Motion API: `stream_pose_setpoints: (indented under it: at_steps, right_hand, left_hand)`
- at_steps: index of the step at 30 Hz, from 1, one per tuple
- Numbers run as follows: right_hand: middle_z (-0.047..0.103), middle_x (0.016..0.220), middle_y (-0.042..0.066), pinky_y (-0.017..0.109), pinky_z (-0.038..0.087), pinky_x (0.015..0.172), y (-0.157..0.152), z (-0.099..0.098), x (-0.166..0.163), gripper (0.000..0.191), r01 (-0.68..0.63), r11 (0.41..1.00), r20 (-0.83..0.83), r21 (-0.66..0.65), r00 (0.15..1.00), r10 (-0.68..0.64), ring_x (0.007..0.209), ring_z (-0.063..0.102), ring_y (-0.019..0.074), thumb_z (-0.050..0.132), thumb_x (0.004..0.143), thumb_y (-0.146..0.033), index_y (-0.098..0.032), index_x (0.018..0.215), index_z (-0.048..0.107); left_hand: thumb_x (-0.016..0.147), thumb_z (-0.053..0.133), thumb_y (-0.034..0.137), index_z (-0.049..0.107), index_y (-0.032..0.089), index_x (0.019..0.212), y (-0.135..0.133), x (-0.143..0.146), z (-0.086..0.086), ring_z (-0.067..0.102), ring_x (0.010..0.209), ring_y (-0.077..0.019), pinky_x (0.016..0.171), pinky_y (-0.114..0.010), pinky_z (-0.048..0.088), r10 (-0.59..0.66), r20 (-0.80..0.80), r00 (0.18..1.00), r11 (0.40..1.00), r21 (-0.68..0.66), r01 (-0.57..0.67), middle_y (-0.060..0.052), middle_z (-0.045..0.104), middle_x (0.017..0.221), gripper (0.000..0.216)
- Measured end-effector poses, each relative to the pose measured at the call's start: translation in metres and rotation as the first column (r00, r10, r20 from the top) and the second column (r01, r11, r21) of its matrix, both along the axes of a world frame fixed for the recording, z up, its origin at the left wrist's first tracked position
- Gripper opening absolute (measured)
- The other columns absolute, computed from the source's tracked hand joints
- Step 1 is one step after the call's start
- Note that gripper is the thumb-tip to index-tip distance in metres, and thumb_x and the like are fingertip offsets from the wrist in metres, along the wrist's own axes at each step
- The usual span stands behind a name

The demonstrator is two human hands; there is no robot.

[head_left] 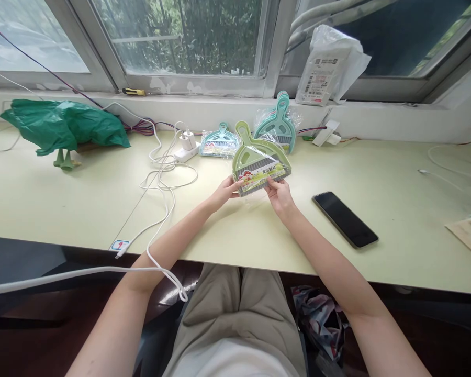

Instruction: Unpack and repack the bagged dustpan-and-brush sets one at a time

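Both hands grip a green dustpan and brush set (255,152) in a clear plastic wrapper, held tilted above the table. My left hand (226,191) is closed on its lower left corner. My right hand (278,195) pinches the lower edge on the right, by the printed label. The grey bristles run along the bottom, and the handle points up and away. Behind it, a stack of teal dustpan sets (279,123) leans against the wall. A light blue dustpan set (220,142), also wrapped, lies to the left of that stack.
A black phone (345,219) lies right of my hands. White cables (165,173) trail from a power strip (187,151) over the table's left edge. A green plastic bag (63,125) sits far left. On the sill are a screwdriver (134,91) and a clear-wrapped package (322,73).
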State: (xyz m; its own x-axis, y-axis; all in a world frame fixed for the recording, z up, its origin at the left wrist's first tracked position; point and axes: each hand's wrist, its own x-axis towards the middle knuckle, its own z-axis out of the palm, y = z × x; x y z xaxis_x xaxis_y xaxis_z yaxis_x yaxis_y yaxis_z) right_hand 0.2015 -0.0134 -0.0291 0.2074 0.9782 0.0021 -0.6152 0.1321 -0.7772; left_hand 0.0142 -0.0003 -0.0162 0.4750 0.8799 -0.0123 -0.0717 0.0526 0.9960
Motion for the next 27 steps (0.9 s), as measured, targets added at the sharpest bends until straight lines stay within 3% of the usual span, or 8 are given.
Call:
stream_pose_setpoints:
  at_steps: [16, 27]
  right_hand:
    - [0.075, 0.091, -0.001, 0.030, 0.058, 0.091, -0.0010, 0.0037, -0.0022, 0.025, -0.053, 0.999, -0.021, -0.010, 0.998, 0.053, 0.094, 0.071, 0.0153, 0.065, 0.071, -0.008, -0.022, 0.091, 0.062]
    - [0.075, 0.092, 0.000, 0.035, 0.059, 0.091, -0.0043, 0.0080, -0.0009, 0.022, -0.118, 0.992, 0.080, -0.040, 0.989, 0.121, 0.090, 0.072, 0.0177, 0.076, 0.068, -0.016, -0.022, 0.085, 0.064]
  left_hand:
    - [0.075, 0.065, 0.044, 0.046, 0.019, 0.125, 0.0009, 0.0005, -0.0015, 0.064, 0.106, -0.0253, 0.086, -0.046, 0.055, 0.041, 0.032, 0.999, 0.998, 0.043, -0.043, -0.013, 0.059, 0.130, 0.059]
    - [0.077, 0.065, 0.048, 0.043, 0.020, 0.123, -0.0004, -0.0017, 0.0015, 0.063, 0.109, -0.0268, 0.082, -0.042, 0.056, 0.058, 0.003, 0.998, 0.995, 0.082, -0.058, -0.012, 0.057, 0.133, 0.058]
